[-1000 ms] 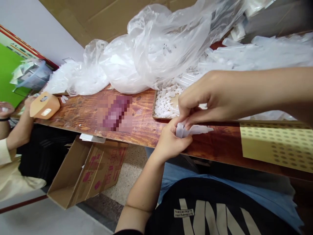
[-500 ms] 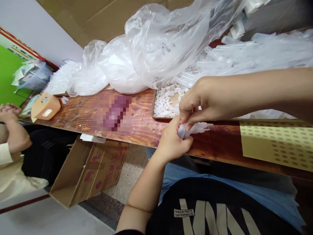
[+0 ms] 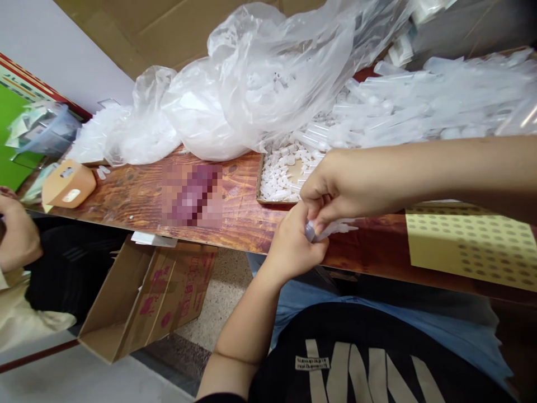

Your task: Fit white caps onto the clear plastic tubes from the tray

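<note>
My left hand [image 3: 294, 243] is wrapped round a small bunch of translucent plastic tubes [image 3: 340, 227], whose narrow tips stick out to the right. Right above it, the fingertips of my right hand [image 3: 333, 187] pinch down at the near ends of these tubes. The two hands touch, and what lies between the right fingertips is mostly hidden. Just behind them is a shallow cardboard tray [image 3: 259, 187] of small white plastic caps [image 3: 274, 178], partly covered by my right hand.
A heap of clear tubes [image 3: 419, 101] lies behind my right forearm. Large plastic bags [image 3: 201, 112] stand along the back. On the wooden table [image 3: 243, 226] are an orange box [image 3: 69, 184], a blurred purple item [image 3: 193, 196] and a yellow perforated sheet [image 3: 436, 240]. A carton [image 3: 168, 296] and another person's arm [image 3: 19, 235] are left.
Both hands stay together at the tubes, the right hand set slightly lower over them. The whole view has shifted a little, so the table things appear further left.
</note>
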Tool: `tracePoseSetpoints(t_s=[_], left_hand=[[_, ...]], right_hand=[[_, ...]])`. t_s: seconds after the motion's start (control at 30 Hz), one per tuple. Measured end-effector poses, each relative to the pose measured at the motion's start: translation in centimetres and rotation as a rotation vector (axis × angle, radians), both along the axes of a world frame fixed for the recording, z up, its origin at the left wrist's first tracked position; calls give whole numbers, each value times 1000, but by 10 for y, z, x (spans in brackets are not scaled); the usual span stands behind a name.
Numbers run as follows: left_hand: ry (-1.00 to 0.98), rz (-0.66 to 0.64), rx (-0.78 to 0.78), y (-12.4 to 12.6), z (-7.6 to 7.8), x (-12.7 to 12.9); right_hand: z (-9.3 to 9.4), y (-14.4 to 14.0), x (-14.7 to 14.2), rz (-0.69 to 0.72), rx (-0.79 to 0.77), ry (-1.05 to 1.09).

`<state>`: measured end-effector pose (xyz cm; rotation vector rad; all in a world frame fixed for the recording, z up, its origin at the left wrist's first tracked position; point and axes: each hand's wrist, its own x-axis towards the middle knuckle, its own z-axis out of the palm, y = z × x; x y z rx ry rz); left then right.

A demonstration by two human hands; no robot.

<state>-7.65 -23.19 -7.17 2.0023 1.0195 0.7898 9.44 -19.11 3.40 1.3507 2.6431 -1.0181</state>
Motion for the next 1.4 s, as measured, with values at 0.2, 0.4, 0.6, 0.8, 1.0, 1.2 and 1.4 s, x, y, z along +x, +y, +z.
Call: tracePoseSetpoints(t_s=[0.2, 0.4, 0.6, 0.8, 1.0, 1.2, 1.4], left_hand=[[-68, -16, 53, -1, -3, -2], [-145, 97, -17, -1, -5, -2], [-235, 96, -159, 0, -5, -5], [-329, 19, -209, 4, -8, -7], [-377, 24, -230, 7, -10, -7], [-323, 14, -208, 5, -8, -6], [-289, -3, -159, 6, -6, -7]], right_hand=[[13, -16, -15, -73, -52, -55], [8, 34, 2, -75, 67, 49], [-35, 89, -4, -66, 473, -372], [-49, 96, -4, -36, 421, -466], [-53, 92, 17, -112, 431, -263], [-50, 75, 18, -16, 505, -188], [-60, 73, -4, 7, 470, -243]])
